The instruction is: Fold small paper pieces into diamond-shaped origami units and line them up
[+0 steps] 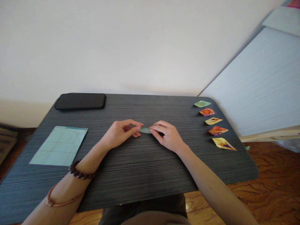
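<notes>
My left hand (122, 132) and my right hand (167, 136) meet at the middle of the dark striped table (140, 168). Between their fingertips lies a narrow, folded strip of pale green paper (145, 130), flat on the tabletop. Both hands pinch it, the left at its left end, the right at its right end. Most of the strip is hidden under the fingers. A bead bracelet and a thin copper bangle sit on my left wrist.
A pale green creased paper sheet (59, 146) lies at the left. A black phone (80, 101) rests at the far left corner. Several folded paper pieces (214, 121) line the right edge. A white board (257, 84) leans beside the table; wooden floor lies below.
</notes>
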Demonstrator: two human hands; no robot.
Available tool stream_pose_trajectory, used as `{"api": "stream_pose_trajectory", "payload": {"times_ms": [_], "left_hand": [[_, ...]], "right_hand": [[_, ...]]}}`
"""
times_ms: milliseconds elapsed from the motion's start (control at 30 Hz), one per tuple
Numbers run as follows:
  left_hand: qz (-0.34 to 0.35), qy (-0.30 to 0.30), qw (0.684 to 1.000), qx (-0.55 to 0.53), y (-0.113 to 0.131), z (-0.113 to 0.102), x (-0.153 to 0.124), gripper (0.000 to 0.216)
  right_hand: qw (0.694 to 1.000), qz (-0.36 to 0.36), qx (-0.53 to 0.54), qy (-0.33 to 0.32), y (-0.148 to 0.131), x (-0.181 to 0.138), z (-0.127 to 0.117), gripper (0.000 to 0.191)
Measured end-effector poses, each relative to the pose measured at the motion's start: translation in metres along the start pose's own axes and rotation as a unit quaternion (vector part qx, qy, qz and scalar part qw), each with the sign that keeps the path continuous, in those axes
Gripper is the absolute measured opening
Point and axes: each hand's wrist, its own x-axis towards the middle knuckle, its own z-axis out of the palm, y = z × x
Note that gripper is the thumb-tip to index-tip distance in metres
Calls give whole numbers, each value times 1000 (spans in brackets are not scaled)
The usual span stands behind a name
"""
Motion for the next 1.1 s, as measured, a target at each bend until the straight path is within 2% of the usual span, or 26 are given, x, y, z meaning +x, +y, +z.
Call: {"api": "stream_pose_trajectory", "payload": {"times_ms": [167,367,733,967,1100], "left_hand": [[-24,-11,1000,5,-2,1,0,28],[-10,-16,1000,21,-4,1,-2,30],[31,14,993,111,-1,6,-1,28],[144,18,957,253,4,7,0,18],[123,36,930,344,10,13,-2,19]], "right_hand": [[999,-11,39,-19,-5,0,-3,21],[999,3,32,-33,-5,2,-3,21],[997,49,-20,-63,-19,4,-10,16],[996,49,-35,-70,-15,10,-7,12],[995,48,-29,-81,-12,14,-8,11]]}}
